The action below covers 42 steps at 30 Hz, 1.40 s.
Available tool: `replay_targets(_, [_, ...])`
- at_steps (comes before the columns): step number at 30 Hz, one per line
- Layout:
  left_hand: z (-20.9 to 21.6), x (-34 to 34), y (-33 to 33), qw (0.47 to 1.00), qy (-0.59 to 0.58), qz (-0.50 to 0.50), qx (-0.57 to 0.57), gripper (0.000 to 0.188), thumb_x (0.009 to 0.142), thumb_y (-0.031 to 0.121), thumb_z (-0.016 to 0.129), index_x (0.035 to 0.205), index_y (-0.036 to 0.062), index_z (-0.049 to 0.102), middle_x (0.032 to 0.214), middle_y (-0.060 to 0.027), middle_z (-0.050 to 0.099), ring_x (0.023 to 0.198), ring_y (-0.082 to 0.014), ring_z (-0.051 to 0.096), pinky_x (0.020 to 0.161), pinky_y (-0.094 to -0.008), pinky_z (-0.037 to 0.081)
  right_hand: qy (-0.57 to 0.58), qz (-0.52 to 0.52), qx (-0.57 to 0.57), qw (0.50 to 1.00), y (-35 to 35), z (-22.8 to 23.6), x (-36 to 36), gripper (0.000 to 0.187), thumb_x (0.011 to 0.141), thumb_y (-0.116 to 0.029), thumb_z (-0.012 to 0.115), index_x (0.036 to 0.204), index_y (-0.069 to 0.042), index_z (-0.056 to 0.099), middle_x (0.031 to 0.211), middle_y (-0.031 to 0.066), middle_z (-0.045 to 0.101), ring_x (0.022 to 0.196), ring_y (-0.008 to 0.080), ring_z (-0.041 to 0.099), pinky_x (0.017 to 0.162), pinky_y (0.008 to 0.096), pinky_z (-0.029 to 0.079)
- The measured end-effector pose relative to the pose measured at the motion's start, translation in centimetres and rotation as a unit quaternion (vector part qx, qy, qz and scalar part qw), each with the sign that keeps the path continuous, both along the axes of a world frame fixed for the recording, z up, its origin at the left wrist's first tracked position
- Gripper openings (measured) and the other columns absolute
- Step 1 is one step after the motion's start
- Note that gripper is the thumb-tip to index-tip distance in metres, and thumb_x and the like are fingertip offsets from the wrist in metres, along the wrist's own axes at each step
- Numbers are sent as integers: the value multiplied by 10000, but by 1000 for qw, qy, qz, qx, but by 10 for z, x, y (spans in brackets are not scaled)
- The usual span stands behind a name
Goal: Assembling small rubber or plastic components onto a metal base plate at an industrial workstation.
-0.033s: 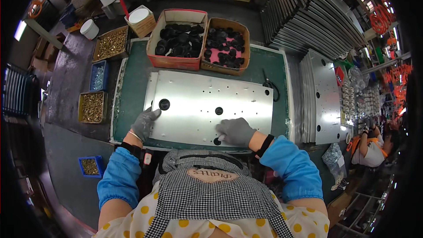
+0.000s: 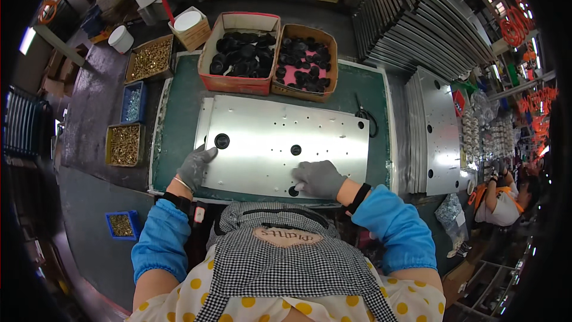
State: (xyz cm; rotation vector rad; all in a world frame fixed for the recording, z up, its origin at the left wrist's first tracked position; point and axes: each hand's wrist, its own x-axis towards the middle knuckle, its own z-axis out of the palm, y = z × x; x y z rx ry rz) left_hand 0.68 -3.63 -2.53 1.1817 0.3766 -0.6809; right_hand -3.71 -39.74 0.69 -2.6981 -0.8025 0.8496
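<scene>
A silvery sheet-metal panel (image 2: 256, 170) with small holes lies flat before me on a green mat (image 2: 179, 113), another sheet's edge showing under its left side. Black round grommets sit in it: a large one at the left (image 2: 221, 141), one in the middle (image 2: 296, 150), and one at the near edge (image 2: 294, 191). At the panel's left edge, my grey-gloved left hand (image 2: 195, 167) grips it, the index finger reaching onto the top. My gloved right hand (image 2: 320, 179) rests on the panel with curled fingers, their tips at the near-edge grommet and partly hidden.
Beyond the panel stand two cartons of black rubber parts (image 2: 241, 77) (image 2: 304, 89). Bins of brass fasteners (image 2: 125, 145) line the left. Scissors (image 2: 363, 116) lie by the panel's far right corner. Stacked metal panels (image 2: 441, 137) stand at right; another person (image 2: 500, 203) works beyond.
</scene>
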Motion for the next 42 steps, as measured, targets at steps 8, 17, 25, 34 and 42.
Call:
replay_targets(8, [5, -1, -3, 1000, 3, 13, 10, 443, 942, 265, 617, 1269, -28, 555, 1096, -108, 661, 976, -219, 652, 881, -340, 536, 34, 35, 11, 999, -2, -5, 6, 336, 870, -380, 672, 1048, -99, 625, 1023, 110, 645, 931, 308, 672, 813, 427, 525])
replay_targets(17, [3, -3, -3, 1000, 4, 5, 25, 460, 942, 278, 618, 1281, -24, 539, 1118, -125, 653, 986, -226, 650, 864, -348, 546, 50, -26, 50, 997, -7, -1, -9, 400, 803, -409, 727, 1048, -106, 639, 1088, 101, 603, 950, 314, 661, 820, 430, 524])
replay_targets(25, [-2, -2, -1, 1000, 5, -20, -15, 487, 942, 320, 625, 1289, -10, 538, 1147, -125, 651, 976, -232, 654, 852, -353, 552, 47, -59, -1, 997, 7, 2, -9, 378, 805, -386, 729, 1024, -91, 642, 1073, 111, 628, 960, 319, 661, 817, 421, 522])
replay_targets(34, [20, -7, -2, 998, -28, -48, 7, 508, 929, 341, 635, 1278, -20, 553, 1134, -129, 662, 1002, -234, 651, 892, -354, 535, 53, -12, -31, 998, 5, -2, 13, 260, 860, -312, 683, 1010, -101, 674, 1029, 89, 687, 948, 297, 684, 823, 414, 530])
replay_targets(42, [30, -5, -9, 998, 19, -23, -46, 516, 908, 341, 646, 1257, -30, 563, 1109, -144, 669, 979, -250, 658, 877, -371, 542, 127, 49, -120, 983, 41, 11, 35, 294, 808, -292, 741, 1000, -81, 674, 1020, 95, 677, 961, 294, 679, 817, 413, 527])
